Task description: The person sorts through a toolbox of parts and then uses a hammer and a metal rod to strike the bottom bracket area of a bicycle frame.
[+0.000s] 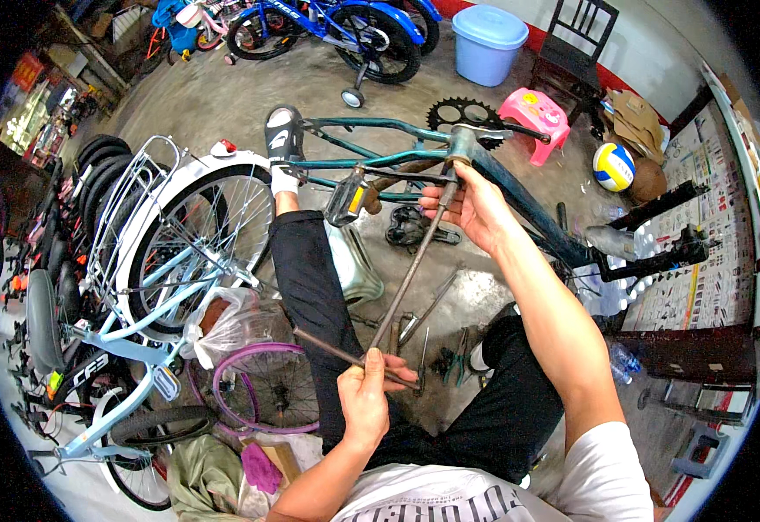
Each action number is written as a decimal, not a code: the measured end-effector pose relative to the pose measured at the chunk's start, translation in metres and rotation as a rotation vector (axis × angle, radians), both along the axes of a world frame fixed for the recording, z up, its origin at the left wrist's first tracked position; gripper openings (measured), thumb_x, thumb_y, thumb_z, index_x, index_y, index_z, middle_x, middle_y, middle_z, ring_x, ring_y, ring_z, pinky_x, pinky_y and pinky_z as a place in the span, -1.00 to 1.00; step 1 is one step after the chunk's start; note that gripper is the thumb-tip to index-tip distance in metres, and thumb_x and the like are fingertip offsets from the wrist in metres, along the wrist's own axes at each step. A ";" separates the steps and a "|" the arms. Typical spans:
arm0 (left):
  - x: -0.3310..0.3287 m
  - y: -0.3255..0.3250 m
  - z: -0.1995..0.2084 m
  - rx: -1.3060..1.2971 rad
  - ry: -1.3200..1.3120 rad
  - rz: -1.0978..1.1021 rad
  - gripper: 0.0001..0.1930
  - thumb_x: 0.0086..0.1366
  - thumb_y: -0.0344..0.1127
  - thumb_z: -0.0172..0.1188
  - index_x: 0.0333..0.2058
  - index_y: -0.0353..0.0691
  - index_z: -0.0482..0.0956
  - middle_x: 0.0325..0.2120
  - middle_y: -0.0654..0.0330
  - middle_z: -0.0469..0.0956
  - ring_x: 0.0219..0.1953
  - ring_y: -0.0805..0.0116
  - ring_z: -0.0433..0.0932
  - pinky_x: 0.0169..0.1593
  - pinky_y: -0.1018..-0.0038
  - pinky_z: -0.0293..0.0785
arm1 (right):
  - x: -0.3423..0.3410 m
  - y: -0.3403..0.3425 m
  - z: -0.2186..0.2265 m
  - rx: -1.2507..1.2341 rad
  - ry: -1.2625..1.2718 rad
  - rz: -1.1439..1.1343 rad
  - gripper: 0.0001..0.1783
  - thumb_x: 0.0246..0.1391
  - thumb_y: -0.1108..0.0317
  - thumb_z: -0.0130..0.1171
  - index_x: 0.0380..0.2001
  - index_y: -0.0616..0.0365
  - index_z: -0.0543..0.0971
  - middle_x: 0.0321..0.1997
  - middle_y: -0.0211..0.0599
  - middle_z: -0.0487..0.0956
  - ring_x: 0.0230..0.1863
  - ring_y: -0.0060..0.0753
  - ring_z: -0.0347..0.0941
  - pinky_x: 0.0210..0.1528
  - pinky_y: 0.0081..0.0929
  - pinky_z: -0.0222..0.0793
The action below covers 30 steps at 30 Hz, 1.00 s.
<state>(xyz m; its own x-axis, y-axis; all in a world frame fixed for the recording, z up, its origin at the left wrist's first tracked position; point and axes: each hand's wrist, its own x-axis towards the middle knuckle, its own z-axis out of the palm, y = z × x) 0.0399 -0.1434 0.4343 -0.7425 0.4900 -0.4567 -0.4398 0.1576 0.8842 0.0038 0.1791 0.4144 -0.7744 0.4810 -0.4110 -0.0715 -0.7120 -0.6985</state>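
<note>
A long rusty T-handle wrench (412, 265) runs between my two hands. My left hand (365, 400) is closed around its crossbar, near where the bar meets the shaft. Higher up, my right hand (477, 207) holds the shaft's far end between thumb and fingers. That end meets the bottom bracket shell (461, 144) of a dark green bicycle frame (515, 187); how they engage is hidden. Behind the shell sits a black chainring (446, 114) with a crank. A pedal (345, 198) with an amber reflector hangs left of my right hand.
On the floor between my legs lie pliers (461, 358) and other hand tools. A light blue bicycle (136, 344) and a purple wheel rim (223, 387) stand at left. Farther off are a pink stool (536, 117), a ball (613, 166), a blue lidded bucket (488, 52) and blue bicycles (345, 30).
</note>
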 end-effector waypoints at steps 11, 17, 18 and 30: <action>0.035 0.018 -0.011 0.048 -0.014 -0.006 -0.41 0.55 0.04 -0.09 -0.30 -0.51 0.56 -0.46 -0.08 0.66 -0.37 0.14 0.71 -0.29 0.36 0.68 | -0.006 -0.007 0.001 -0.002 0.050 -0.035 -0.54 0.44 0.06 -0.14 0.06 0.30 0.32 0.03 0.23 0.58 0.05 0.07 0.59 0.13 -0.05 0.56; 0.033 0.022 -0.005 0.087 -0.065 0.044 -0.41 0.55 0.04 -0.08 -0.32 -0.49 0.56 -0.50 -0.05 0.64 -0.39 0.13 0.70 -0.33 0.37 0.67 | -0.009 -0.003 -0.006 0.004 0.062 -0.055 -0.55 0.44 0.04 -0.11 0.10 0.23 0.28 -0.04 0.21 0.61 -0.05 0.07 0.64 0.01 -0.08 0.63; 0.034 0.023 -0.006 0.100 -0.091 0.045 -0.41 0.54 0.05 -0.08 -0.32 -0.49 0.56 -0.51 -0.04 0.63 -0.38 0.13 0.70 -0.34 0.37 0.67 | -0.008 -0.005 -0.004 0.029 0.012 -0.067 -0.51 0.44 -0.03 -0.11 0.07 0.22 0.35 -0.04 0.14 0.62 -0.05 -0.02 0.65 0.02 -0.11 0.60; 0.036 0.016 -0.012 0.200 -0.133 0.049 -0.45 0.55 0.00 -0.03 -0.33 -0.46 0.64 -0.45 0.04 0.67 -0.39 0.36 0.66 -0.34 0.48 0.60 | 0.156 -0.170 -0.043 0.725 -0.342 0.576 -0.35 0.43 -0.18 -0.22 -0.13 0.27 0.52 -0.28 -0.23 0.61 -0.23 -0.42 0.56 -0.05 -0.33 0.46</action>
<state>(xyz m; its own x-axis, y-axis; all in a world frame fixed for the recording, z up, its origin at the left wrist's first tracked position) 0.0760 -0.1269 0.4225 -0.7075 0.5453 -0.4495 -0.5573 -0.0396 0.8293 0.1601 0.0093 0.3715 -0.8637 0.2915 -0.4113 0.4392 0.0347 -0.8977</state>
